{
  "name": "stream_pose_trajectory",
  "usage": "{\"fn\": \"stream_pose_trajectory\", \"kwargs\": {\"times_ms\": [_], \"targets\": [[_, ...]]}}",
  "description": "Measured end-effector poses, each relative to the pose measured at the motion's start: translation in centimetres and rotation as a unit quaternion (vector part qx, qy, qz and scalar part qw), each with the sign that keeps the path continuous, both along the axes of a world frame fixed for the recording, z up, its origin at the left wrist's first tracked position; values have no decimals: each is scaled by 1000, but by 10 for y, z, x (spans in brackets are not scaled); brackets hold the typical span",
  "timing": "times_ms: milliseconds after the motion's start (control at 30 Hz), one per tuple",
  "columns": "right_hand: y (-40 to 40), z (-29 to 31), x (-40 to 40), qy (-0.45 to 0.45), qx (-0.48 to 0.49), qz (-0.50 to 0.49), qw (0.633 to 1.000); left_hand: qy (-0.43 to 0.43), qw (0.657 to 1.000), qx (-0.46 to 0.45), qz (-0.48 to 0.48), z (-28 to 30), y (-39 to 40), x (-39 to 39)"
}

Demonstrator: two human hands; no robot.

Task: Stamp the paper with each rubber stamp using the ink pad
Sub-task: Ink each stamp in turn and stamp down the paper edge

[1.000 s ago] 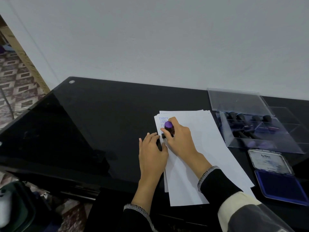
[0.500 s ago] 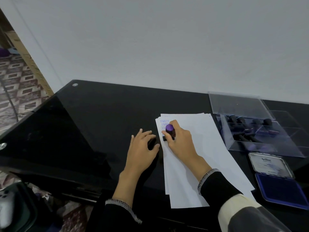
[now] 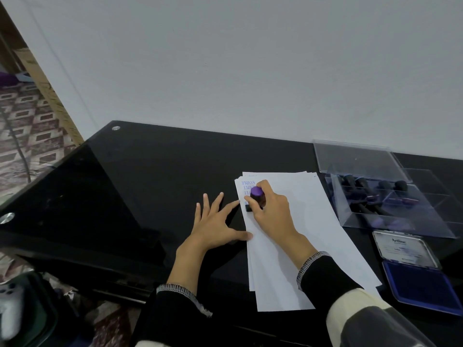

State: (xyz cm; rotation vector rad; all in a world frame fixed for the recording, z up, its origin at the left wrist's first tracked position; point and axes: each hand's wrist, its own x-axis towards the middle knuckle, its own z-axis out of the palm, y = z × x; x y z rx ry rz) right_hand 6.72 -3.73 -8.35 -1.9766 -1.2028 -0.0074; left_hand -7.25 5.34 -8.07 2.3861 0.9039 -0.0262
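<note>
Right hand [image 3: 271,212] grips the purple-topped stamp [image 3: 256,197], fingers curled round its handle, base pressed on the paper [image 3: 295,236] near the sheet's far left corner. Left hand [image 3: 215,222] lies flat, fingers spread and holding nothing, thumb tip touching the paper's left edge. Open ink pad [image 3: 423,284] sits right of the paper.

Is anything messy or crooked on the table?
A little. The paper stack is fanned unevenly and lies slanted on the table. The ink pad sits open. Nothing looks spilled or broken.
</note>
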Motion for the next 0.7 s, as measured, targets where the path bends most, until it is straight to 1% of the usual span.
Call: {"fn": "stream_pose_trajectory", "kwargs": {"times_ms": [133, 333, 433, 467, 500, 567, 633, 700], "targets": [[-1, -2, -3, -26, -19, -1, 999, -4, 1000, 1, 0, -1, 0, 0], [-2, -2, -4, -34, -6, -10, 999, -8, 1000, 8, -1, -1, -2, -1], [-1, 0, -2, -12, -1, -2, 1000, -11, 1000, 15, 1, -1, -2, -1], [-2, 3, 0, 23, 1, -2, 1000, -13, 1000, 13, 2, -1, -2, -1], [-2, 7, 3, 78, 11, -5, 997, -15, 1000, 11, 3, -1, -2, -2], [-5, 15, 12, 215, 61, -39, 974, -16, 1000, 6, 3, -1, -2, -2], [-13, 20, 19, 333, 140, -98, 927, -13, 1000, 8, 1, -1, -1, -2], [-23, 24, 26, 432, 221, -138, 863, -8, 1000, 12, 1, -1, -1, -1]]}}
